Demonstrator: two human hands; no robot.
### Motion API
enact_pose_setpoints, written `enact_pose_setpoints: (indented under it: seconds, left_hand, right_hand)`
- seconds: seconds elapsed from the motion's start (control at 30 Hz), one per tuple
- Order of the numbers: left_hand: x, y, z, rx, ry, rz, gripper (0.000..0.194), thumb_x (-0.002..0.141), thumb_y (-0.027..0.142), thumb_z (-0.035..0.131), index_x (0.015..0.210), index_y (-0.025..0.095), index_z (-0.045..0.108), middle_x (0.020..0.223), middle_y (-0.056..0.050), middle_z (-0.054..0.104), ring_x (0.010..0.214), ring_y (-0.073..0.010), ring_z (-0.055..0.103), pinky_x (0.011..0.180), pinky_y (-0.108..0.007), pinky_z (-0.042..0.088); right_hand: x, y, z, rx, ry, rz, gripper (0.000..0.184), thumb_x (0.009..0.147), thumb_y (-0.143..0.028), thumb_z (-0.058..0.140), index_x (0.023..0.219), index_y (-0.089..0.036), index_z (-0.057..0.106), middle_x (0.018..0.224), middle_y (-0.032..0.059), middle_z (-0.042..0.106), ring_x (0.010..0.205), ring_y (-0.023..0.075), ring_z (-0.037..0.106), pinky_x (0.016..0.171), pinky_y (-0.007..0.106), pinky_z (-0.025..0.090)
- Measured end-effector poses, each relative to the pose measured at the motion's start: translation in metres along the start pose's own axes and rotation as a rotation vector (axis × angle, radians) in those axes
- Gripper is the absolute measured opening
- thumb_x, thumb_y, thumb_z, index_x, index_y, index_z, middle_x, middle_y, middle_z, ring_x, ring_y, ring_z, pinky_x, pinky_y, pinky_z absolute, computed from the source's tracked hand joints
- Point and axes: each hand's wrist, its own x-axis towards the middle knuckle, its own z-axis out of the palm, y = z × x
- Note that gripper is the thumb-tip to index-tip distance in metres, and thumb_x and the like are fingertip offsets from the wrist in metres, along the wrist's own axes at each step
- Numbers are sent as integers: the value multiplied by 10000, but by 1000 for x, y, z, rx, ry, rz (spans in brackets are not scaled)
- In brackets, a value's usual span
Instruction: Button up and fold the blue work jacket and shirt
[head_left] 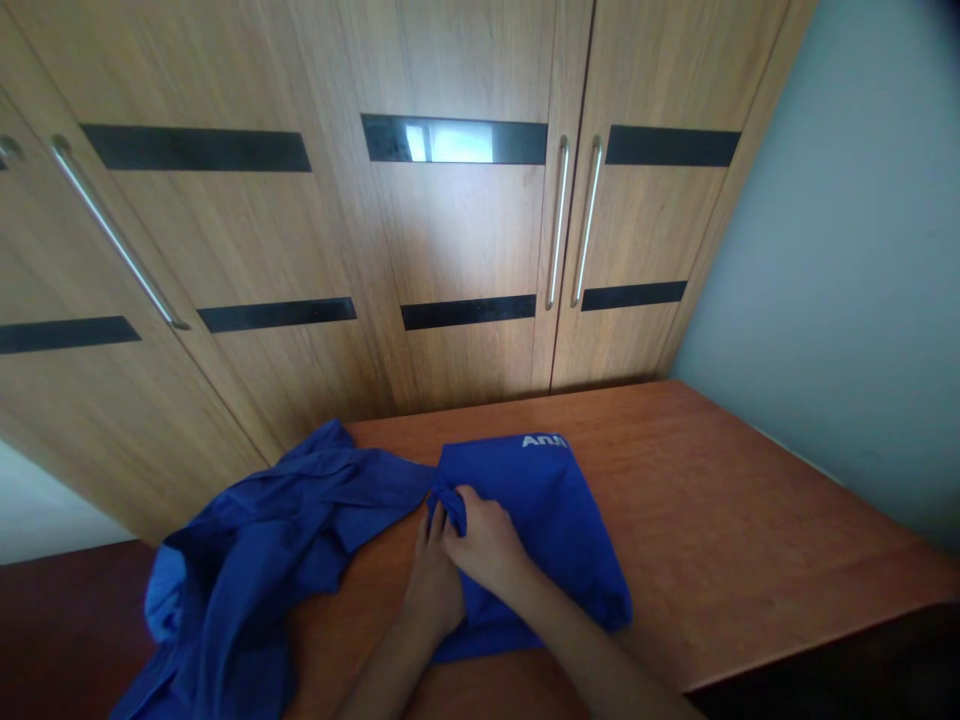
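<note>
A folded blue garment (547,520) with white lettering near its far edge lies on the wooden surface. My right hand (487,540) is closed on its left edge, pinching up a bunched fold of the cloth. Just beside it, my left hand (439,590) rests along that same edge, its fingers stretched out and touching the fold; its thumb is hidden. A second, crumpled blue garment (300,520) is spread out at the left, its right end reaching the folded one.
The reddish-brown wooden surface (712,520) ends at a front edge on the lower right. Behind it stands a wooden wardrobe (465,230) with closed doors, metal handles (559,225) and dark strips. A pale wall (847,280) rises at the right.
</note>
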Motion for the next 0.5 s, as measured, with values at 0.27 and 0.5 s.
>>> enact_pose_setpoints:
  seconds: [0.27,0.5]
  left_hand:
    - [3,-20,-41,-599,-31,-127,428,789,141,443,1189,169,595,1283,-113,575,1249,-259,475,1062,-465,370]
    - [5,-54,-33,-971,433,-653,423,791,199,396,1168,95,559,1198,-142,633,1097,-225,611,987,-414,457]
  right_hand:
    - [-20,-1,6,-29,-22,-86,360,763,-165,529,1112,-216,600,979,53,709,886,212,662,754,272,459]
    - [-41,-11,-10,-162,-230,-183,338,801,-490,567,950,-211,686,843,51,719,825,241,665,753,321,469]
